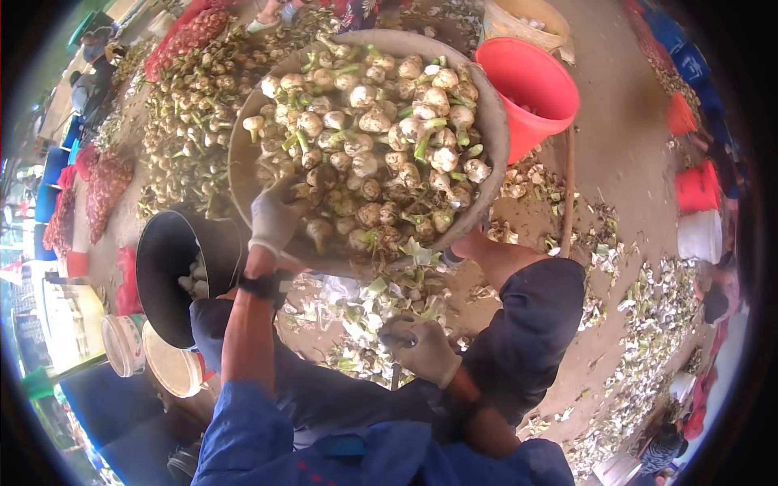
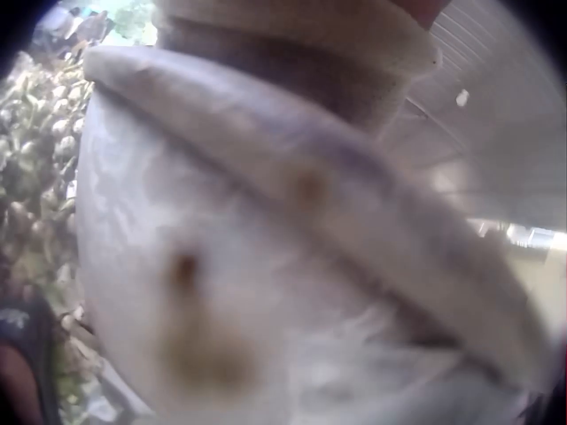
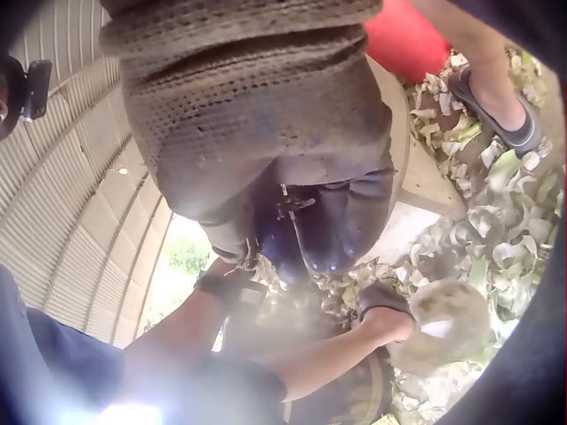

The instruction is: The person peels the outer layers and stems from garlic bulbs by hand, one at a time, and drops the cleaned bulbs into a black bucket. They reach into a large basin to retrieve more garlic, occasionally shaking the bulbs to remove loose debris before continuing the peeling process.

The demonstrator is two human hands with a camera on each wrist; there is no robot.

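A wide, shallow basin (image 1: 496,174) heaped with garlic bulbs (image 1: 374,121) stands before me, some bulbs with cut green stems. My left hand (image 1: 277,217), in a pale glove, reaches over the basin's near-left rim, its outstretched fingers touching bulbs there. In the left wrist view the back of its glove (image 2: 213,266) fills most of the picture. My gloved right hand (image 1: 423,350) is over my lap, fingers bent; in the right wrist view its dark-coated fingers (image 3: 341,226) curl inward. A narrow grey strip (image 1: 395,376) shows just below it; I cannot tell whether the hand holds it.
A black bucket (image 1: 174,275) with some bulbs inside lies tilted at my left. Beyond the basin's right side stands a red bucket (image 1: 531,89). Garlic piles (image 1: 190,138) spread at the far left, beside red mesh sacks (image 1: 108,188). Peelings (image 1: 656,340) litter the ground.
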